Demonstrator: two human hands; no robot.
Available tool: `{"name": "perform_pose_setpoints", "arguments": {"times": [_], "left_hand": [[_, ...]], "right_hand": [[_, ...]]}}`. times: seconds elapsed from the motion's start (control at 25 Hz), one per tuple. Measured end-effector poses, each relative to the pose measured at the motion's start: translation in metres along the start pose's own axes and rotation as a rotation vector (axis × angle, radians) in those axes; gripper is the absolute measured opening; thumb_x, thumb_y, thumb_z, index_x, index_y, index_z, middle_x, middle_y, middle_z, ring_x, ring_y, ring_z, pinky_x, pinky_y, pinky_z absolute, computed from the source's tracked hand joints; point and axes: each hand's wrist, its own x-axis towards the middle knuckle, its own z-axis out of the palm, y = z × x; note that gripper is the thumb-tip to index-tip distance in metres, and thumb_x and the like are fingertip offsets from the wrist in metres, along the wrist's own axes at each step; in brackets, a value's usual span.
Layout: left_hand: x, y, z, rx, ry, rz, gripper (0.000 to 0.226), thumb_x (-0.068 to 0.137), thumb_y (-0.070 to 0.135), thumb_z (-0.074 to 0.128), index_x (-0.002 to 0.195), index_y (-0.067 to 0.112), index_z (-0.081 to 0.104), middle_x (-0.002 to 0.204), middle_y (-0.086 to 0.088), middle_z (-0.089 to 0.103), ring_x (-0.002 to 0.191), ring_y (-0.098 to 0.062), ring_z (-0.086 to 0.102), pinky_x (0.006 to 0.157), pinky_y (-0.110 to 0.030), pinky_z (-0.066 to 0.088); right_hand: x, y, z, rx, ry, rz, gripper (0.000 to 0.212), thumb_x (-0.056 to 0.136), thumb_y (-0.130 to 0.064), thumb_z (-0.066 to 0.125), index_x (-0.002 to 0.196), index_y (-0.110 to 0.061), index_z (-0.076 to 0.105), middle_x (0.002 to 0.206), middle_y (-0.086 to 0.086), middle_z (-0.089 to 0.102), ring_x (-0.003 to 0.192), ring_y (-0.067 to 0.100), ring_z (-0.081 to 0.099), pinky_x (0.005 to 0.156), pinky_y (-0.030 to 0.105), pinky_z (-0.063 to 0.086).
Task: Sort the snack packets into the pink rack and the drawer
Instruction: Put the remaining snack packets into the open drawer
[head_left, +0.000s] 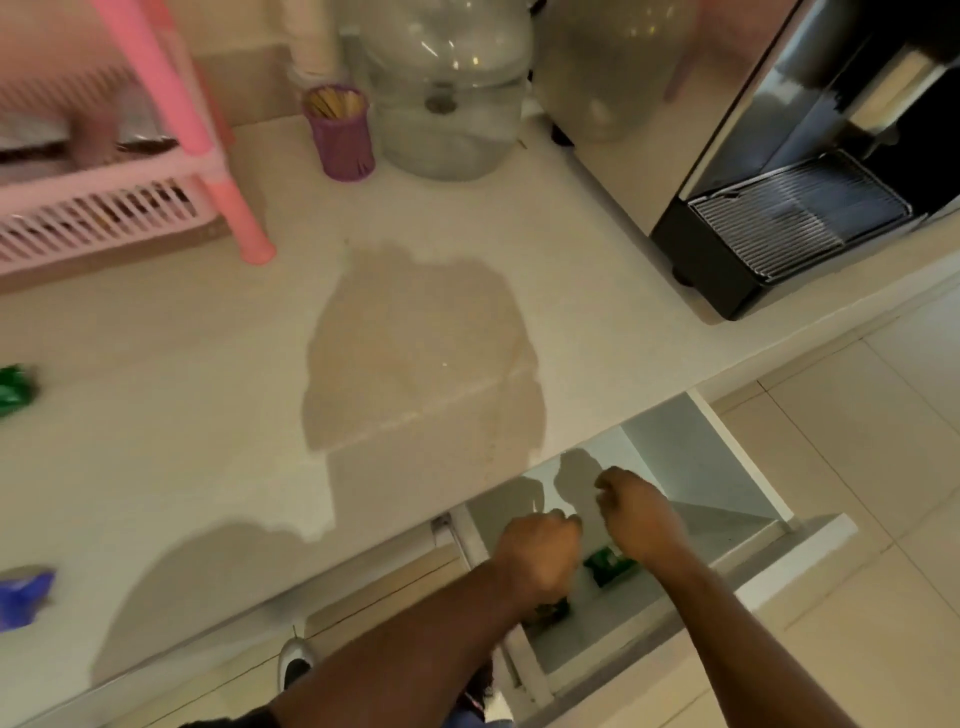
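Pale kitchen counter (218, 415) fills most of the head view, w/ tiled floor beyond its front edge at right. Pink rack (104, 213) sits at the counter's far left corner; purple cup of sticks (340, 135), clear water jug (447, 88) and coffee machine (789, 197) line the back edge.

Below the front edge the drawer (727, 499) is pulled open. Both hands are down inside it. Left hand (537, 558) is curled, knuckles up; something dark sits under it but can't tell if it's gripped. Right hand (641, 517) has fingers curled too, just above a green packet (610, 566) lying on the drawer floor; whether it's pinching anything, can't tell.

Still out on the counter: another green packet (15, 389) and a blue packet (23, 597), both at the left edge.

Likely step: setting packets in the drawer. To do it well, lay them flat toward the back so they don't catch on closing, clear fingers before pushing the front, then fetch the left-edge pair.
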Motion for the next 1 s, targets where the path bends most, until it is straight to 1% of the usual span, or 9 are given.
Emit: {"name": "perform_pose_setpoints", "arguments": {"times": [0.12,0.2,0.28,0.4,0.56,0.64,0.76,0.88,1.0], "left_hand": [[-0.034,-0.012,-0.033,-0.034,0.143,0.097,0.010,0.088,0.012,0.055,0.095,0.006,0.058,0.092,-0.012,0.062,0.078,-0.032,0.064,0.062,-0.039,0.053],[-0.060,-0.025,-0.049,-0.081,0.223,0.137,0.013,0.090,0.015,0.050,0.093,0.007,0.060,0.092,-0.011,0.064,0.079,-0.030,0.063,0.064,-0.038,0.052],[-0.090,-0.047,-0.065,-0.159,0.313,0.140,0.017,0.091,0.019,0.050,0.095,0.010,0.064,0.095,-0.007,0.066,0.082,-0.027,0.063,0.070,-0.036,0.052],[-0.134,-0.090,-0.088,-0.286,0.403,0.059,0.017,0.092,0.025,0.053,0.100,0.019,0.066,0.099,0.001,0.066,0.085,-0.019,0.063,0.074,-0.031,0.050],[-0.177,-0.163,-0.124,-0.324,0.551,-0.135,0.026,0.088,0.019,0.051,0.109,0.023,0.066,0.106,0.005,0.065,0.093,-0.016,0.063,0.082,-0.031,0.050],[-0.199,-0.207,-0.143,-0.311,0.684,-0.217,0.032,0.082,0.011,0.051,0.109,0.018,0.067,0.106,0.003,0.065,0.095,-0.016,0.062,0.085,-0.033,0.050],[-0.229,-0.272,-0.171,-0.241,0.828,-0.385,0.041,0.078,0.002,0.053,0.115,0.016,0.064,0.114,-0.001,0.059,0.105,-0.019,0.054,0.092,-0.034,0.045],[-0.253,-0.323,-0.191,-0.044,0.858,-0.583,0.053,0.074,0.003,0.056,0.126,0.016,0.056,0.124,-0.006,0.051,0.114,-0.028,0.046,0.095,-0.041,0.042],[-0.269,-0.359,-0.198,0.050,0.797,-0.721,0.062,0.079,0.011,0.057,0.139,0.019,0.045,0.142,-0.009,0.040,0.131,-0.033,0.035,0.104,-0.048,0.036]], "right_hand": [[-0.036,-0.034,-0.014,0.267,0.408,0.111,0.012,0.099,-0.025,0.049,0.100,-0.031,0.058,0.097,-0.004,0.064,0.076,0.006,0.058,0.067,0.032,0.050],[-0.052,-0.064,-0.018,0.340,0.547,0.109,0.010,0.098,-0.025,0.050,0.097,-0.031,0.057,0.097,-0.004,0.060,0.076,0.009,0.057,0.067,0.034,0.049],[-0.061,-0.102,-0.020,0.382,0.599,0.016,0.009,0.098,-0.024,0.052,0.103,-0.028,0.058,0.099,-0.005,0.057,0.082,0.012,0.057,0.071,0.033,0.048],[-0.069,-0.162,-0.011,0.384,0.537,-0.247,0.019,0.097,-0.017,0.055,0.115,-0.023,0.059,0.106,-0.004,0.058,0.090,0.013,0.059,0.077,0.032,0.050],[-0.072,-0.243,0.015,0.312,0.291,-0.556,0.023,0.096,-0.016,0.060,0.119,-0.016,0.061,0.116,-0.002,0.058,0.103,0.016,0.059,0.087,0.035,0.053],[-0.077,-0.287,0.030,0.277,0.170,-0.646,0.025,0.094,-0.022,0.064,0.119,-0.015,0.062,0.120,-0.002,0.056,0.105,0.017,0.058,0.090,0.034,0.051],[-0.087,-0.351,0.054,0.100,0.035,-0.836,0.039,0.098,-0.040,0.055,0.129,-0.018,0.058,0.132,0.000,0.051,0.116,0.019,0.053,0.099,0.035,0.045],[-0.099,-0.413,0.076,-0.006,-0.030,-0.968,0.052,0.095,-0.051,0.049,0.138,-0.021,0.049,0.146,0.003,0.042,0.130,0.022,0.044,0.106,0.037,0.040],[-0.112,-0.461,0.096,-0.056,-0.096,-1.002,0.064,0.091,-0.061,0.047,0.144,-0.026,0.036,0.157,0.002,0.028,0.138,0.022,0.034,0.110,0.040,0.036]]}}
